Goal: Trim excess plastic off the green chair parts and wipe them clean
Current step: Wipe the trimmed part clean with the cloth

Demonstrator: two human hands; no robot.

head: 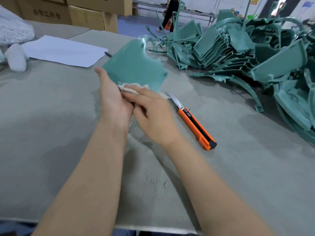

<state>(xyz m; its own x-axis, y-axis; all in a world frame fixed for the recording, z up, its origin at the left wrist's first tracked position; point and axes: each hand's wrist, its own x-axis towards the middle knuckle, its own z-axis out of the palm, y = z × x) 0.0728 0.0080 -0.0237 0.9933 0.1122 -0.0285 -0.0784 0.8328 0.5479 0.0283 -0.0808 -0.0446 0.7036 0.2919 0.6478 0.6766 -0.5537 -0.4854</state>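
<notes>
At frame centre the left hand (113, 101) holds the green panel (136, 65) by its near edge, thumb along the side, fingers probably curled beneath. The right hand (153, 113), fingers straight, presses a cloth (127, 88) onto it. A knife (196, 123) lies just right.

The panel (134, 65) is plain teal green, and the cloth (127, 88) at its near edge is off-white. Right of the panel, the knife (194, 125) is orange and black with a silver blade. Left of the panel are white paper (64, 51) and a black pen (108, 54). The chair parts (247, 53) heaped right of the panel are the same teal. The table (51, 108) under the panel is grey-beige with fine ribbing.
</notes>
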